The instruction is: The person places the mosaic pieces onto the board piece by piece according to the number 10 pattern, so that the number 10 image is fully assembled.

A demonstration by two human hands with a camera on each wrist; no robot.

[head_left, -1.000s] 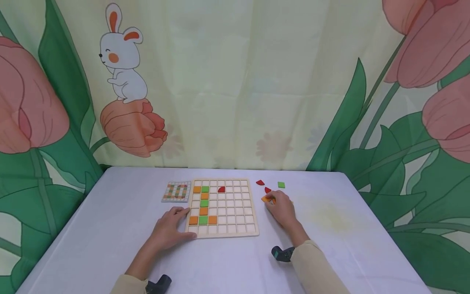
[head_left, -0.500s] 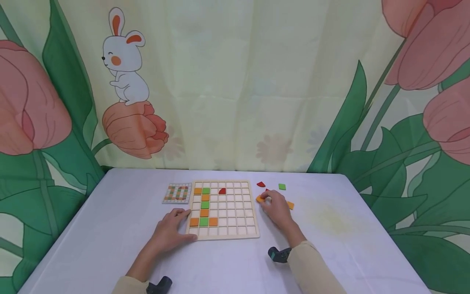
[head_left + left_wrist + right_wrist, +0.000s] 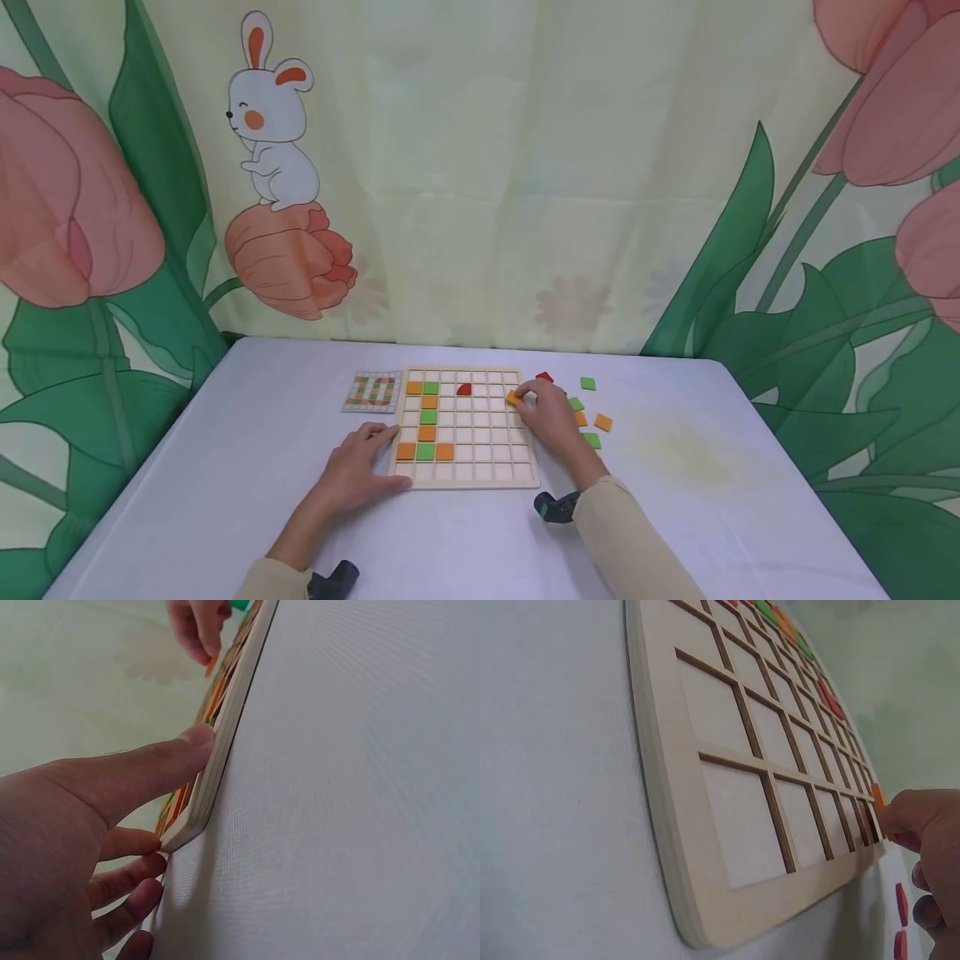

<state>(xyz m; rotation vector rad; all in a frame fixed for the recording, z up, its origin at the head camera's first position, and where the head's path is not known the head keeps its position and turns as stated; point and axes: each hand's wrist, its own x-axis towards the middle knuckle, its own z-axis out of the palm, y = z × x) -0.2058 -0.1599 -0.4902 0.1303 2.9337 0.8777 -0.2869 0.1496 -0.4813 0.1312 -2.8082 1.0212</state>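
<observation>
A wooden grid board (image 3: 465,486) lies on the table, with orange and green square tiles in its left cells and a red quarter-round piece (image 3: 465,389) in an upper cell. My left hand (image 3: 354,472) holds its lower left corner; in the left wrist view the thumb (image 3: 196,739) presses the rim while the other fingertips meet the side. Between thumb and fingertips, my right hand (image 3: 553,415) pinches an orange square tile (image 3: 512,397) over the board's upper right edge. That tile (image 3: 878,796) is tilted on edge in the right wrist view.
A small printed pattern card (image 3: 372,392) lies left of the board. Loose pieces are right of it: a green tile (image 3: 588,383), an orange tile (image 3: 603,422), another green tile (image 3: 592,440) and red pieces (image 3: 901,904). A printed curtain (image 3: 450,250) hangs behind the table.
My right hand has moved left from the loose pieces to the board's right edge, carrying the orange tile. More loose tiles now show behind it. My left hand stays at the corner.
</observation>
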